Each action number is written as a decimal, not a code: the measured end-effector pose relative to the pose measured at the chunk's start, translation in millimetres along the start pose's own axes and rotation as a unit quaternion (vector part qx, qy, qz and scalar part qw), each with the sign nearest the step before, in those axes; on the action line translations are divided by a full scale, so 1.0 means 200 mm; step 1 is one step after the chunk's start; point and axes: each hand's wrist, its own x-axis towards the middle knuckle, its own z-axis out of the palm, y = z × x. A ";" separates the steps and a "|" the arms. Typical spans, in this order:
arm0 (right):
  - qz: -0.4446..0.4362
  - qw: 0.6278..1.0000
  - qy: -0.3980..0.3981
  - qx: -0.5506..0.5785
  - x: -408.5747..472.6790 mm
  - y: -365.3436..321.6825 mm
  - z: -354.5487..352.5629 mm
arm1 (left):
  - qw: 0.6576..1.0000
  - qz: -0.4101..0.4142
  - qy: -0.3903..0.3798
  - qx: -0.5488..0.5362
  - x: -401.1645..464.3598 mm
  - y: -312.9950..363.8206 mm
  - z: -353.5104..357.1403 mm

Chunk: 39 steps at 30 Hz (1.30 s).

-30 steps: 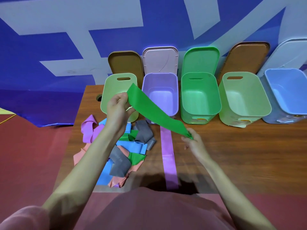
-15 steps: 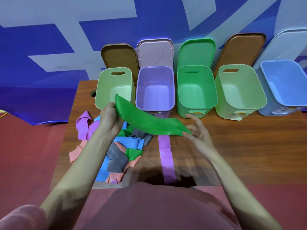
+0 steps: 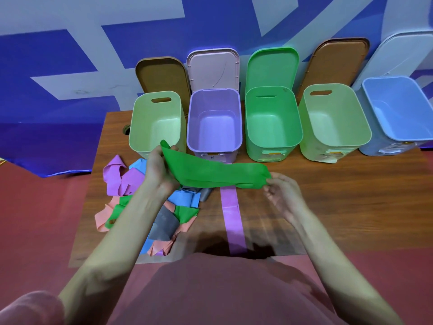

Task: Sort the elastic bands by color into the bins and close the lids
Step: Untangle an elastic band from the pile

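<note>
A green elastic band [image 3: 215, 171] stretches level between my hands above the table. My left hand [image 3: 159, 171] grips its left end; my right hand [image 3: 282, 193] pinches its right end. Behind stand several open bins: pale green [image 3: 155, 120], purple [image 3: 214, 118], green [image 3: 271, 118], a second pale green [image 3: 332, 118] and blue [image 3: 398, 109], all with nothing inside. A heap of bands [image 3: 164, 219] in purple, blue, grey, green and salmon lies under my left forearm. One purple band [image 3: 232, 214] lies flat near the table's middle.
The wooden table [image 3: 339, 202] ends close to my body. Lids [image 3: 271, 66] stand upright behind the bins against a blue and white wall. A small hole [image 3: 126, 129] sits near the table's back left corner.
The green band has dropped from a steep slant to nearly level. My left hand came down and my right hand took a fresh pinch on the band's right end.
</note>
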 end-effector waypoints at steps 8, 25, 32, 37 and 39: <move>-0.080 0.968 0.015 -0.239 -0.03 0.02 0.05 | 1.000 -0.001 -0.025 -0.003 -0.04 -0.03 0.04; 0.012 0.997 -0.066 -0.026 -0.01 0.00 -0.13 | 0.996 0.073 0.003 -0.059 0.01 0.10 0.02; 0.099 0.968 -0.224 0.049 -0.01 -0.03 -0.13 | 0.992 0.107 0.043 -0.053 0.06 0.14 -0.01; 0.117 0.955 -0.264 0.065 0.00 -0.04 -0.13 | 0.990 0.119 0.057 -0.053 0.08 0.15 -0.03; 0.095 0.968 -0.232 0.015 0.00 -0.05 -0.11 | 0.989 0.121 0.076 -0.023 0.10 0.14 -0.05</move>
